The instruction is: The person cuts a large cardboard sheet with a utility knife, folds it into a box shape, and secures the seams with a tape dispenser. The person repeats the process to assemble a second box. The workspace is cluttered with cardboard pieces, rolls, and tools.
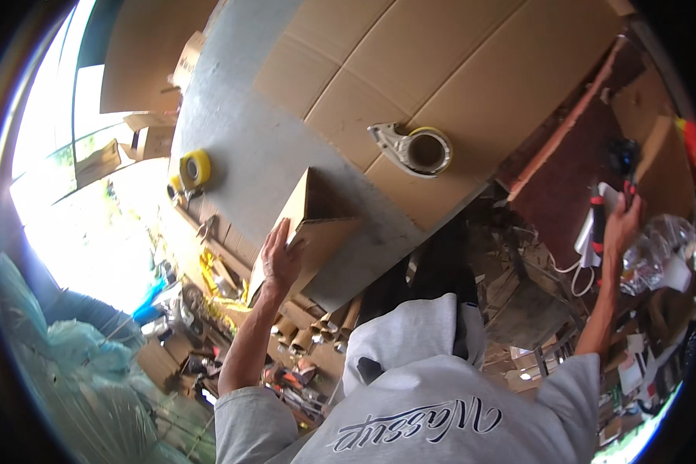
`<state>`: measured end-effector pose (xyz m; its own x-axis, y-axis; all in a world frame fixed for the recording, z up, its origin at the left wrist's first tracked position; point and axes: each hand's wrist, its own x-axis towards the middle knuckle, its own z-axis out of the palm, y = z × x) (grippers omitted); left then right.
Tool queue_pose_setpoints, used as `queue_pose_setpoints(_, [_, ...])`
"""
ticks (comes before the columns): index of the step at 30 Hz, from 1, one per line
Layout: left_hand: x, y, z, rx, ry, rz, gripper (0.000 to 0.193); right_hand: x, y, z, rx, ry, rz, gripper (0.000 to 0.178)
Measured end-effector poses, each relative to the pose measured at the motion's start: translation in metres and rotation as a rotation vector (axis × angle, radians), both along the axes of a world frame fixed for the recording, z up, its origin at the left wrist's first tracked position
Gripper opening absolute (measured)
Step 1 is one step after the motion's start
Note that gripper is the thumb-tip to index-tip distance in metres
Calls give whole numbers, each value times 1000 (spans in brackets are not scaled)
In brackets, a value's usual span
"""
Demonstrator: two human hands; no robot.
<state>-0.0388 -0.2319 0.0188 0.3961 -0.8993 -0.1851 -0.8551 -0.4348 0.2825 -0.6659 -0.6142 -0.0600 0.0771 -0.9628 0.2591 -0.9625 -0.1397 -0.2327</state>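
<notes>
My left hand (281, 259) lies against the side of a small cardboard box (290, 272), its fingers stretched along the panel. The box rests at the near edge of the grey tabletop (240, 147), with an opening toward the table. Out at the far right, my right hand (625, 222) is closed around a slim tool with a red-and-black handle (631, 188); its kind is unclear. Beside that hand stands another red-and-black handle (598, 224), next to a white item with a cord loop. A metal tape dispenser (401, 145) sits on flat cardboard (448, 58).
A yellow tape roll (196, 168) is on the table's left. A reddish-brown board (553, 185) lies right of the table, near clear plastic bags (657, 255). Cardboard tubes (301, 340) and scattered clutter lie below the table edge. Translucent plastic sheeting (77, 371) hangs at lower left.
</notes>
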Motion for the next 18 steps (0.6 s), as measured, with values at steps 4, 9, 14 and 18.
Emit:
queue_pose_setpoints(4, [-3, -1, 1, 41, 12, 23, 62, 34, 36, 31, 245, -42, 52, 29])
queue_pose_setpoints(9, [0, 2, -2, 38, 30, 6, 62, 35, 41, 19, 465, 19, 25, 37])
queue_pose_setpoints(14, [2, -3, 0, 46, 38, -19, 60, 117, 37, 38, 518, -122, -35, 37])
queue_pose_setpoints(18, [3, -1, 2, 39, 49, -15, 60, 98, 27, -13, 381, -68, 25, 39])
